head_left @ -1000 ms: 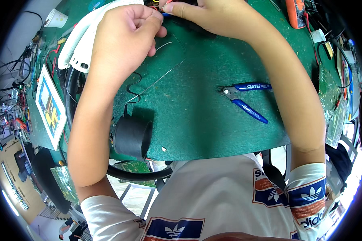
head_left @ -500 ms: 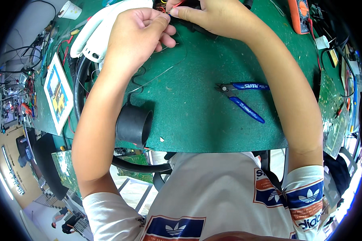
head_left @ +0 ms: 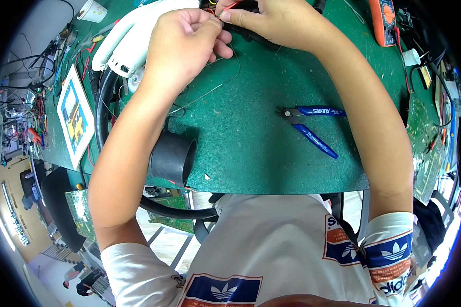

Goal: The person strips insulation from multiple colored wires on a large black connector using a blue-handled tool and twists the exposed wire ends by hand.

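At the top of the head view, both my hands work close together over a dark part with several coloured wires. My left hand (head_left: 182, 46) is closed in a pinch, thumb against forefinger; what sits between the tips is too small to make out. A thin grey wire (head_left: 210, 93) loops out by its curled fingers and down across the table. My right hand (head_left: 271, 20) pinches a red wire (head_left: 232, 5) between thumb and finger, its tips almost touching the left ones. Beside my left hand lies a white plastic housing (head_left: 138, 31).
Blue-handled side cutters (head_left: 312, 125) lie spread apart on the green table (head_left: 251, 163). A black cylindrical cup (head_left: 171, 157) lies near my left forearm. An orange multimeter (head_left: 383, 20) is at the far right, a paper cup (head_left: 92, 11) at far left, a framed picture (head_left: 76, 115) below it.
My left hand has shifted slightly right, and the thin grey wire's loop has moved with it. My right hand keeps its pinch, almost in place.
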{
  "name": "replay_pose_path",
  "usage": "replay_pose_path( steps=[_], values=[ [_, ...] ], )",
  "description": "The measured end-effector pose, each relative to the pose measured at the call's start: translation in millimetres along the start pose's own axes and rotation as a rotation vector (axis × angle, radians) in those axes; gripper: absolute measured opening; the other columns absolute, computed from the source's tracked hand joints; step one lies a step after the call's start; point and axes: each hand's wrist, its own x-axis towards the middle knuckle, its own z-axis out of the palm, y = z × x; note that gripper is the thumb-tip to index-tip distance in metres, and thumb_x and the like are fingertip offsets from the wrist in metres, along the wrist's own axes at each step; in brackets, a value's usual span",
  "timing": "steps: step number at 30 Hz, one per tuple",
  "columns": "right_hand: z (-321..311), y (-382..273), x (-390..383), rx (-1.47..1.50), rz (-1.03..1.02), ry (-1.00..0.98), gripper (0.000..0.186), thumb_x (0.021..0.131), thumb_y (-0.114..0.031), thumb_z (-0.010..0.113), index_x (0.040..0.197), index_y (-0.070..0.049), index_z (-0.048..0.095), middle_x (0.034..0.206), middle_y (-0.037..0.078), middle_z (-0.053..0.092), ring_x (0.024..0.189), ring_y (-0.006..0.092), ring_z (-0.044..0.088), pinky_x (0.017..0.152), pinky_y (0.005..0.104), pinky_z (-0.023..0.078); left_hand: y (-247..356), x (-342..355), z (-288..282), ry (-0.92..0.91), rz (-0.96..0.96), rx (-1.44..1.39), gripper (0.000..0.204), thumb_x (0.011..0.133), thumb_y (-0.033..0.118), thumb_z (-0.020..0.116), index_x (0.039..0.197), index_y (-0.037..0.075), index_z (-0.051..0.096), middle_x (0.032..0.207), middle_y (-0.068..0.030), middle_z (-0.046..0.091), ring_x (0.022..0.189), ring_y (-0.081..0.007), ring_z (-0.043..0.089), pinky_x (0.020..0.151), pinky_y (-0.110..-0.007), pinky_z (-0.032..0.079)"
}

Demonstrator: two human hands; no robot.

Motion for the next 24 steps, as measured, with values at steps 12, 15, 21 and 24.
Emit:
replay_pose_path(
  steps=[12, 15, 21, 24],
  values=[
    [-0.7, -4.5, -0.6, -0.047, 0.024, -0.026, 0.008, 0.085, -0.009, 0.071, 0.087, -0.001, 0.072, 0.085, 0.017, 0.070, 0.087, 0.0338, 0.064, 0.082, 0.0421, 0.051, -0.8, -2.3, 3.4, 0.031, 0.021, 0.200, 0.023, 0.103, 0.018, 0.059, 0.096, -0.001, 0.069, 0.081, -0.0062, 0.072, 0.062, -0.0083, 0.066, 0.055, -0.022, 0.048],
    [-1.7, -5.2, -0.9, -0.039, 0.031, -0.041, 0.008, 0.085, -0.009, 0.071, 0.088, -0.001, 0.072, 0.086, 0.017, 0.070, 0.089, 0.0339, 0.063, 0.084, 0.0425, 0.051, 0.4, -3.5, 4.3, 0.046, 0.030, 0.232, 0.023, 0.104, 0.018, 0.059, 0.097, -0.001, 0.070, 0.081, -0.0058, 0.072, 0.061, -0.0080, 0.065, 0.055, -0.022, 0.048],
    [-4.1, -4.8, -1.9, -0.071, 0.006, -0.045, 0.009, 0.086, -0.009, 0.070, 0.092, -0.002, 0.071, 0.091, 0.018, 0.070, 0.093, 0.0348, 0.063, 0.086, 0.0431, 0.051, -3.3, -3.7, 1.9, 0.035, 0.086, 0.250, 0.023, 0.105, 0.017, 0.057, 0.101, -0.002, 0.069, 0.083, -0.0056, 0.072, 0.063, -0.0082, 0.065, 0.057, -0.022, 0.049],
    [-3.7, -4.2, -1.8, -0.084, 0.000, -0.051, 0.009, 0.086, -0.008, 0.070, 0.093, -0.002, 0.070, 0.092, 0.018, 0.070, 0.094, 0.0356, 0.063, 0.087, 0.0433, 0.051, -5.1, -4.1, -0.7, 0.019, 0.096, 0.233, 0.023, 0.106, 0.017, 0.057, 0.102, -0.002, 0.069, 0.085, -0.0058, 0.072, 0.064, -0.0084, 0.066, 0.057, -0.022, 0.050]
  ],
)
